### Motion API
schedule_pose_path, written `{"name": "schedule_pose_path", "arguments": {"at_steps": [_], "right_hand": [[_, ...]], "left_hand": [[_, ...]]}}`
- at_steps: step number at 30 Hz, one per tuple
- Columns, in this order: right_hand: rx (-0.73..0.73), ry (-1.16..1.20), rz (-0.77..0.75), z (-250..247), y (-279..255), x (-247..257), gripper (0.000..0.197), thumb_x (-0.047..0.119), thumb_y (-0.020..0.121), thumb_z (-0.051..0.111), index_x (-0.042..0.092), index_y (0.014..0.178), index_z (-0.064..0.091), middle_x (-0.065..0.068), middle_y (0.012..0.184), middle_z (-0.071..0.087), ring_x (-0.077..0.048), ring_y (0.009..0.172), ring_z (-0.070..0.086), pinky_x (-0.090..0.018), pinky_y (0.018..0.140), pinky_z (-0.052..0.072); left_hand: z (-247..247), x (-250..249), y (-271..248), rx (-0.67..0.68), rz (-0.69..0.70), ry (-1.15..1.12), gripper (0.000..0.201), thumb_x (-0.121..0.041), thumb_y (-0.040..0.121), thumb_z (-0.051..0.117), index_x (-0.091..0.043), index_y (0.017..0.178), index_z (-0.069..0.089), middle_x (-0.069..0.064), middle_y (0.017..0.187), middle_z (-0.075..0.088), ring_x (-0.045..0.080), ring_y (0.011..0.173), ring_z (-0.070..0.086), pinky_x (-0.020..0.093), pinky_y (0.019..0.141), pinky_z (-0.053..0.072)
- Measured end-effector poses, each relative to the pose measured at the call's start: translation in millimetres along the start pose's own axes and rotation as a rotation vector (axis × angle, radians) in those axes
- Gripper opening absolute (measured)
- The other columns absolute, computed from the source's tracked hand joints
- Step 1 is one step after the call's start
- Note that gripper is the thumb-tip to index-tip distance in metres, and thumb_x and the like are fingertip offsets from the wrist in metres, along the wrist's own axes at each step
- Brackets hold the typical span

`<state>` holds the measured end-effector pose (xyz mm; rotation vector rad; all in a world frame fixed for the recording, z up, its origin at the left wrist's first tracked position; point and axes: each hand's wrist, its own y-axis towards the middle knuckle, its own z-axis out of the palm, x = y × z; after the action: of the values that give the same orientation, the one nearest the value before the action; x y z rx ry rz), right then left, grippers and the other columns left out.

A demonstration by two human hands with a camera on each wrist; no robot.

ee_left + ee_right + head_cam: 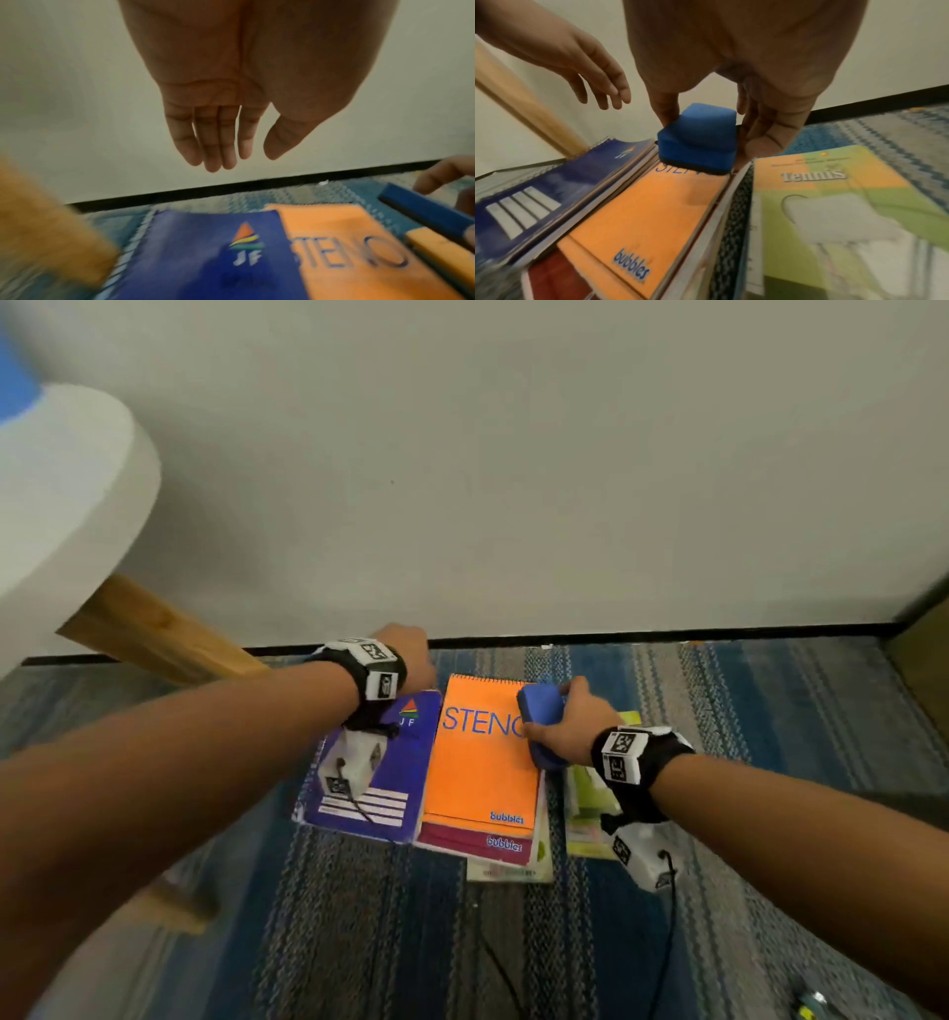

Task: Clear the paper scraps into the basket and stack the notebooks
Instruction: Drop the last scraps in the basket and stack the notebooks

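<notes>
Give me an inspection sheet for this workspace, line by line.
Surface: blue and grey striped rug running up to a pale wall.
Job's things: orange notepad tops a stack over a maroon notepad; purple notebook lies left, green notebook right. Paper scraps, basket: nothing seen.
Clutter: blue eraser block on the orange notepad's top right corner.
Grippers: right hand grips the eraser block; left hand empty, fingers straight, above the purple notebook.
Cables: black leads from the wrist cameras.
Surroundings: wooden leg, white rounded furniture at left.
</notes>
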<state>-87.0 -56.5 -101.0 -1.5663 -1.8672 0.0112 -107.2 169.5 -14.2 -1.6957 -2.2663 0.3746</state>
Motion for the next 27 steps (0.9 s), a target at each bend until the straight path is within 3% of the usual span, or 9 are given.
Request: {"name": "schedule_pose_path", "arguments": {"at_steps": [4,6,8,10,12,15,17,21,27], "right_hand": [[0.086,-0.121,-0.003,30,6,13,0.101,0.055,0.079,0.068,0.004,0.146,0.013,-0.016,0.117,0.062,-0.034,0.101,0.063,-0.033,0.070,0.047],[0.122,-0.164,-0.005,43,8,12,0.100,0.055,0.080,0.067,0.003,0.145,0.013,-0.016,0.118,0.062,-0.034,0.102,0.063,-0.032,0.070,0.044],[0.134,-0.204,0.001,55,9,8,0.101,0.063,0.076,0.066,0.004,0.142,0.016,-0.017,0.123,0.058,-0.034,0.105,0.062,-0.033,0.072,0.045],[0.071,-0.273,0.004,64,8,7,0.100,0.073,0.070,0.062,0.008,0.137,0.024,-0.016,0.126,0.050,-0.036,0.109,0.057,-0.038,0.079,0.048],[-0.075,-0.366,-0.029,67,6,12,0.090,0.076,0.071,0.055,0.013,0.130,0.031,-0.014,0.123,0.044,-0.035,0.112,0.049,-0.043,0.085,0.048],[-0.245,-0.392,-0.171,68,12,24,0.076,0.067,0.075,0.051,0.017,0.129,0.037,-0.011,0.123,0.041,-0.032,0.114,0.043,-0.044,0.088,0.047],[-0.207,-0.371,-0.265,71,20,31,0.075,0.063,0.075,0.051,0.019,0.135,0.035,-0.010,0.131,0.040,-0.031,0.119,0.041,-0.046,0.095,0.044],[-0.031,-0.416,-0.261,83,26,38,0.074,0.063,0.077,0.050,0.023,0.137,0.036,-0.007,0.135,0.041,-0.031,0.123,0.043,-0.048,0.101,0.037],[-0.019,-0.504,-0.247,87,27,35,0.067,0.062,0.078,0.050,0.025,0.132,0.040,-0.005,0.134,0.037,-0.029,0.123,0.040,-0.052,0.102,0.034]], "left_hand": [[37,78,-9,0.097,-0.146,0.048,0.045,-0.038,0.090,0.053,-0.004,0.119,0.059,0.017,0.124,0.061,0.032,0.111,0.060,0.032,0.087,0.049],[70,109,-16,0.192,-0.237,-0.040,0.057,-0.053,0.089,0.052,-0.007,0.123,0.059,0.013,0.125,0.061,0.029,0.110,0.060,0.031,0.090,0.048],[103,128,-23,0.310,-0.303,-0.256,0.065,-0.061,0.085,0.056,-0.009,0.123,0.061,0.011,0.124,0.063,0.027,0.108,0.061,0.032,0.091,0.048],[135,141,-29,0.380,-0.373,-0.622,0.071,-0.062,0.076,0.067,-0.007,0.121,0.062,0.011,0.118,0.066,0.027,0.103,0.065,0.036,0.094,0.049],[157,147,-34,0.322,-0.407,-0.986,0.077,-0.059,0.058,0.082,-0.010,0.114,0.066,0.007,0.102,0.073,0.026,0.090,0.071,0.042,0.090,0.053],[166,146,-37,0.306,-0.407,-1.210,0.058,-0.034,0.066,0.085,-0.007,0.113,0.066,0.009,0.094,0.075,0.027,0.083,0.072,0.041,0.083,0.056],[162,140,-37,0.333,-0.433,-1.279,0.058,-0.018,0.064,0.087,-0.001,0.114,0.063,0.014,0.093,0.074,0.032,0.083,0.072,0.045,0.082,0.056],[165,133,-38,0.404,-0.440,-1.361,0.087,-0.024,0.031,0.091,0.003,0.110,0.064,0.017,0.094,0.073,0.033,0.086,0.071,0.049,0.084,0.056],[174,123,-69,0.529,-0.461,-1.525,0.058,-0.005,0.057,0.080,0.004,0.113,0.066,0.022,0.101,0.071,0.033,0.082,0.072,0.037,0.066,0.059]]}}
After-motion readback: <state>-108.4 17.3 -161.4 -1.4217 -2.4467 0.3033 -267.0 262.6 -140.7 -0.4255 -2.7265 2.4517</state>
